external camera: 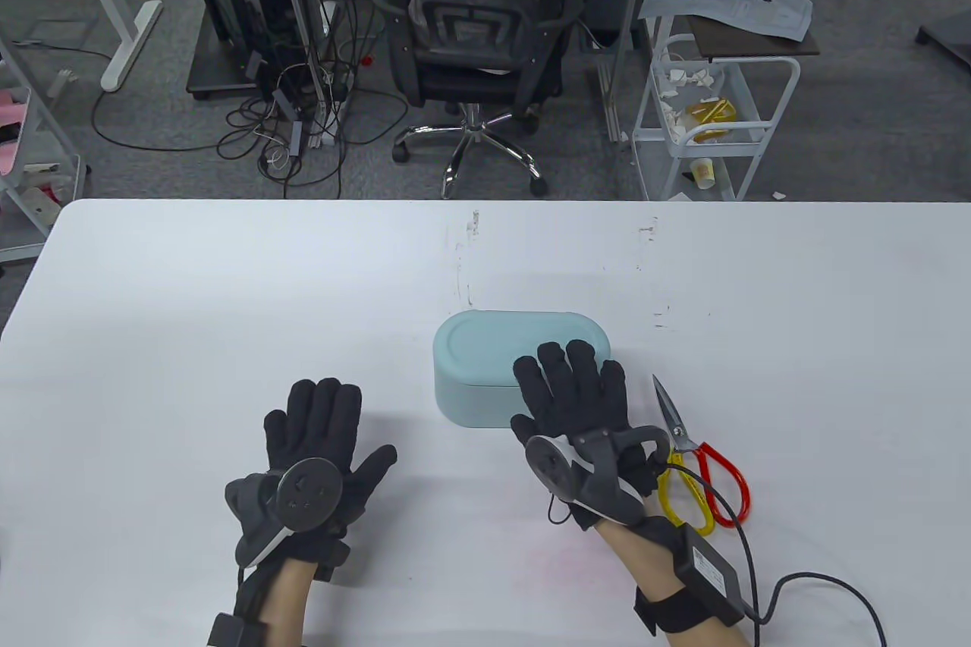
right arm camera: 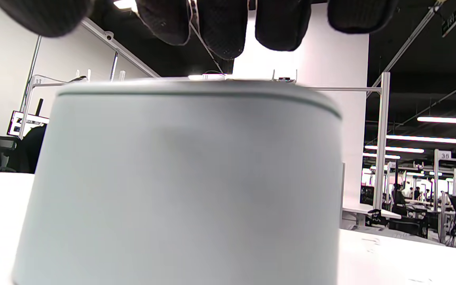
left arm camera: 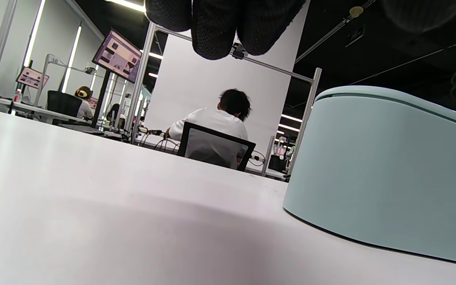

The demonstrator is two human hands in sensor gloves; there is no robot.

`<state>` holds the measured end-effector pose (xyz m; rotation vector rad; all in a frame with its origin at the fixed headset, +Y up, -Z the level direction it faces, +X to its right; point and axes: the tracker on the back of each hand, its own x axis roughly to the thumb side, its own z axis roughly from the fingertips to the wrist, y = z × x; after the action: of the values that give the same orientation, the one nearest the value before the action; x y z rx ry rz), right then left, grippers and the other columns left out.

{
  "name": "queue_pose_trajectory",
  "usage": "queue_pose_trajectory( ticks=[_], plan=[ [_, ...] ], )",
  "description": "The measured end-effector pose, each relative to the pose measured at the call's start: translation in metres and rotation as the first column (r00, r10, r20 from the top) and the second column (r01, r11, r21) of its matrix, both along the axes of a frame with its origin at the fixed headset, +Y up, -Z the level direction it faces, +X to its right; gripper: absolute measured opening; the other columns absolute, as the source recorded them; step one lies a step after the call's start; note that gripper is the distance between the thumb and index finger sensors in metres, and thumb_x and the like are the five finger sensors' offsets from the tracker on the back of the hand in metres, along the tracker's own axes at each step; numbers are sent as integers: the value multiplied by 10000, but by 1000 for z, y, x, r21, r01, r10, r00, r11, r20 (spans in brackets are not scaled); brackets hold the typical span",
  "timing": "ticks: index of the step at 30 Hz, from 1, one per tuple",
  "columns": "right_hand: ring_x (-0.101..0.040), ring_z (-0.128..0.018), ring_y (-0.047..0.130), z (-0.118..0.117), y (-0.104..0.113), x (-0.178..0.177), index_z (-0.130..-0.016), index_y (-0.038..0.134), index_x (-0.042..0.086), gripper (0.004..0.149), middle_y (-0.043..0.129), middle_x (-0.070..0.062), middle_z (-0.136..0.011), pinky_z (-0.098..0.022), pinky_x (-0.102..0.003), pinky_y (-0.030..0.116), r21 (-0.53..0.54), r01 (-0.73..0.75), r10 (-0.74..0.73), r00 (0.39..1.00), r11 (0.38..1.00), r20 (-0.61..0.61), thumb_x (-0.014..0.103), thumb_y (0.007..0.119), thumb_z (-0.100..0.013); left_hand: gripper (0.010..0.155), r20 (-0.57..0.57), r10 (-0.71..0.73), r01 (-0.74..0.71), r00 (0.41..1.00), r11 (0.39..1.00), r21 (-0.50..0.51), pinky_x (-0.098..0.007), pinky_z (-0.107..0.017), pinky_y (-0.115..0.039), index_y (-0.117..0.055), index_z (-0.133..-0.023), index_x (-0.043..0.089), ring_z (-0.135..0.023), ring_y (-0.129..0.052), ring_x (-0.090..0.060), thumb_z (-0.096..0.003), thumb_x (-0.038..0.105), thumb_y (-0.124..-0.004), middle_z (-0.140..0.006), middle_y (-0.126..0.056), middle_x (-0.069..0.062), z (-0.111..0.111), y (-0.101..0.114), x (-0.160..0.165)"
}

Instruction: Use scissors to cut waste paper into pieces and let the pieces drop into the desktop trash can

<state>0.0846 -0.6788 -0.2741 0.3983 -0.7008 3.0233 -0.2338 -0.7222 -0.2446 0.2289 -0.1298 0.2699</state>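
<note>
A pale teal desktop trash can point(external camera: 485, 362) with its lid shut stands on the white table point(external camera: 227, 313). My right hand point(external camera: 573, 393) lies with straight fingers over the can's near right corner; whether they touch the lid I cannot tell. The can point(right arm camera: 180, 182) fills the right wrist view, with my fingertips point(right arm camera: 224, 27) above it. Scissors point(external camera: 694, 457) with one red and one yellow handle lie on the table just right of that hand. My left hand point(external camera: 318, 423) rests flat and spread on the table left of the can point(left arm camera: 386, 166). No paper shows on the table.
A black cable point(external camera: 819, 586) runs from my right wrist along the table's near right. Beyond the far edge stand an office chair point(external camera: 478, 48) and a white cart point(external camera: 709, 116) with printed sheets on top. A seated person point(left arm camera: 216, 130) shows in the left wrist view.
</note>
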Motion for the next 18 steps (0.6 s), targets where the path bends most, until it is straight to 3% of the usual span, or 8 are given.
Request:
queue_pose_trajectory(
  ticks=[9, 18],
  plan=[
    [-408, -1103, 391, 13, 22, 58, -1048, 490, 414, 777, 411, 26, -1151, -707, -713, 401, -76, 23, -24, 1000, 997, -11, 754, 509, -349, 868, 9, -17, 17, 1000, 1000, 25, -633, -792, -349, -514, -1159, 262, -1182, -423, -377, -456, 769, -568, -1250, -516, -90, 1, 5, 2],
    [-405, -1110, 368, 29, 6, 135, -1060, 461, 409, 816, 413, 25, -1156, -706, -716, 395, -123, 81, -72, 994, 989, 80, 778, 459, -332, 867, 17, -30, 29, 999, 999, 34, -636, -791, -352, -522, -1157, 261, -1181, -433, -376, -455, 767, -570, -1247, -528, -93, 0, 5, 5]
  ],
)
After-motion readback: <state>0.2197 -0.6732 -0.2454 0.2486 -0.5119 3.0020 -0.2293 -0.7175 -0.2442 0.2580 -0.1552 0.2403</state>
